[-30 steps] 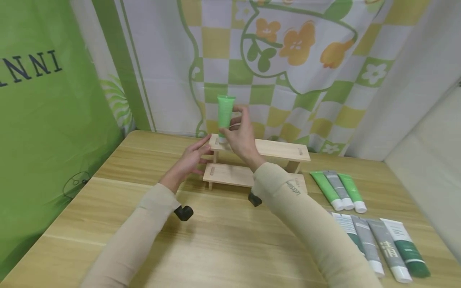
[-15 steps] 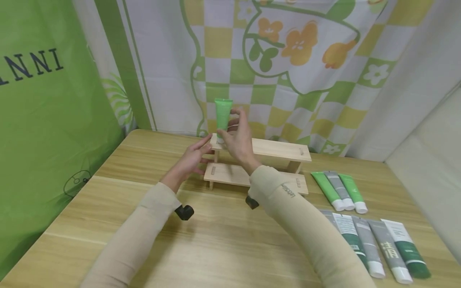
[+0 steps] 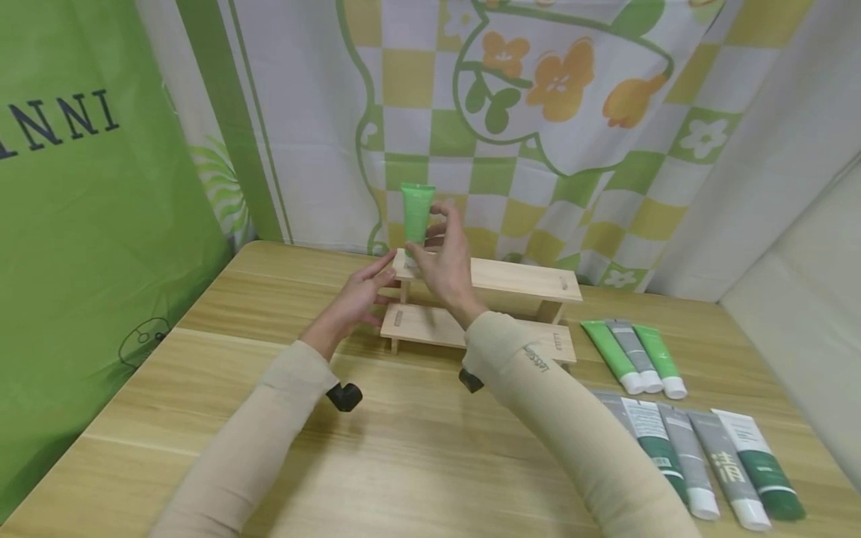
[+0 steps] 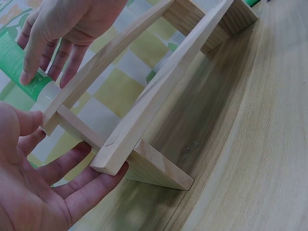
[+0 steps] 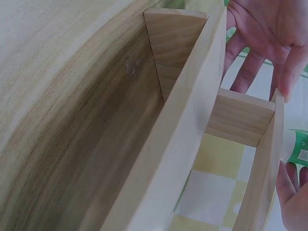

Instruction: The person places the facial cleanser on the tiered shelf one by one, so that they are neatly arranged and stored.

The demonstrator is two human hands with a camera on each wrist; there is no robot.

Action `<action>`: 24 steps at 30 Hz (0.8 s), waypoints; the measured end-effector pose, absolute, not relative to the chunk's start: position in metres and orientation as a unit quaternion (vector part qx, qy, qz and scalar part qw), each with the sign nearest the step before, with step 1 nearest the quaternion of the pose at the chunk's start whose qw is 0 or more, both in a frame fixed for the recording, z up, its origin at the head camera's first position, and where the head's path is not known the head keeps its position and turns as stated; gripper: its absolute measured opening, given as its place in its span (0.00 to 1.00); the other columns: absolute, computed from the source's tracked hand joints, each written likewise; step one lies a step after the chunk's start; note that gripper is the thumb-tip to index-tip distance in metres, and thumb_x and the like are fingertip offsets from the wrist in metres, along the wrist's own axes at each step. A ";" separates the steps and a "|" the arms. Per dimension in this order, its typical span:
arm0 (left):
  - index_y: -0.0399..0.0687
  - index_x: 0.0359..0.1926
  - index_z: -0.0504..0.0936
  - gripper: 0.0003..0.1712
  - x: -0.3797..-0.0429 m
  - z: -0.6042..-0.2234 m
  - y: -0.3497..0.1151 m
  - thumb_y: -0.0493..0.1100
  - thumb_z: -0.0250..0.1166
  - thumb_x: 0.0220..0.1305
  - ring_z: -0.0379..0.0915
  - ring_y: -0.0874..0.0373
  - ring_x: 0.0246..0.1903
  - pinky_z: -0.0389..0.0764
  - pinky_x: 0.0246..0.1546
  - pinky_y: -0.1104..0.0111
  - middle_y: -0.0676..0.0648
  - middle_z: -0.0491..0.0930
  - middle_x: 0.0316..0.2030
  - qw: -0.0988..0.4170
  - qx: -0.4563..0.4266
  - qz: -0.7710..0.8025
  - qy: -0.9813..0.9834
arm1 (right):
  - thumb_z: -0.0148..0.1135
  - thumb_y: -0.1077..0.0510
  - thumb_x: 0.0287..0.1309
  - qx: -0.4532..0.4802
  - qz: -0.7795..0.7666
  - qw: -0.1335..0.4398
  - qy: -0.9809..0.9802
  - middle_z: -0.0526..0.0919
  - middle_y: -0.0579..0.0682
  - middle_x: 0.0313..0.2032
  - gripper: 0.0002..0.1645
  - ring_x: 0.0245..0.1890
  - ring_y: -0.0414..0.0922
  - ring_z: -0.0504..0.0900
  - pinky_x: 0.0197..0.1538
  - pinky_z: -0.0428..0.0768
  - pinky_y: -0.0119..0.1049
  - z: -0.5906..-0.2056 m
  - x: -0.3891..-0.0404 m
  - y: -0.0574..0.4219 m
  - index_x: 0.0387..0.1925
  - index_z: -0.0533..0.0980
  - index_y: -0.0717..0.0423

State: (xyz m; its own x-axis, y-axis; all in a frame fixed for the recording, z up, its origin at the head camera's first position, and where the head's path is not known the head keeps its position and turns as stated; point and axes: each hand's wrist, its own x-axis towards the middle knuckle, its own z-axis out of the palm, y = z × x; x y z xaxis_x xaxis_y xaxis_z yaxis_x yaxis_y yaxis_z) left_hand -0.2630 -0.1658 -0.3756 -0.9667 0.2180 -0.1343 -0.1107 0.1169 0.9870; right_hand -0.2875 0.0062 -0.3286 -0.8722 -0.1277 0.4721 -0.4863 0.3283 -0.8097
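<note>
Brought slightly lower and leftward since a second ago: a green squeeze tube (image 3: 417, 213), upright, at the upper left end of a two-tier wooden rack (image 3: 525, 278), just right of the left fingertips. At left, spread fingers of the left hand (image 3: 352, 300), thumb against the upper tier, another fingertip touching the lower. Pinching the tube between thumb and fingers: the right hand (image 3: 449, 261). Best, probably, to keep plumb, press the white cap (image 4: 49, 93) flat, then loosen slowly; impossible to confirm as fully seated. Well right of the right fingers: three green and grey tubes (image 3: 631, 345), lying beyond a nearer row of tubes (image 3: 686, 452).
</note>
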 end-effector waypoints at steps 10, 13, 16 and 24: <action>0.75 0.79 0.51 0.31 -0.262 -0.374 -0.164 0.56 0.47 0.80 0.70 0.36 0.62 0.78 0.49 0.38 0.37 0.67 0.68 0.127 0.027 0.666 0.734 | 0.74 0.61 0.58 0.190 0.554 0.129 -0.800 0.74 0.59 0.51 0.43 0.53 0.56 0.79 0.48 0.83 0.39 -0.328 -0.279 0.023 0.68 0.60 0.51; 0.74 0.79 0.51 0.31 -0.262 -0.372 -0.163 0.56 0.46 0.80 0.70 0.35 0.62 0.79 0.49 0.40 0.37 0.67 0.68 0.128 0.026 0.669 0.732 | 0.74 0.58 0.59 0.178 0.562 0.119 -0.799 0.74 0.57 0.51 0.42 0.53 0.54 0.78 0.48 0.83 0.42 -0.326 -0.273 0.035 0.69 0.61 0.51; 0.74 0.79 0.51 0.31 -0.261 -0.371 -0.162 0.56 0.46 0.80 0.69 0.35 0.62 0.78 0.49 0.39 0.37 0.66 0.68 0.129 0.026 0.667 0.733 | 0.74 0.56 0.59 0.169 0.568 0.111 -0.798 0.75 0.56 0.52 0.40 0.53 0.52 0.79 0.48 0.83 0.44 -0.325 -0.267 0.047 0.68 0.63 0.50; 0.77 0.78 0.52 0.30 -0.260 -0.370 -0.163 0.57 0.46 0.80 0.66 0.35 0.64 0.74 0.53 0.36 0.37 0.64 0.70 0.133 0.024 0.659 0.740 | 0.73 0.54 0.60 0.147 0.592 0.069 -0.790 0.78 0.55 0.53 0.35 0.52 0.49 0.80 0.50 0.82 0.45 -0.320 -0.250 0.080 0.67 0.69 0.49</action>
State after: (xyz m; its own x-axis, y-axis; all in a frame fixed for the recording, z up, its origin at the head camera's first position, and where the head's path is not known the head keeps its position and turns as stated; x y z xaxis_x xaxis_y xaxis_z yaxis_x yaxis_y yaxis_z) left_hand -0.2599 -0.1625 -0.3701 -0.9635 0.2107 -0.1649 -0.1397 0.1297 0.9817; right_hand -0.2500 0.0801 -0.3198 -0.9475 -0.1501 0.2825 -0.3133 0.2568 -0.9143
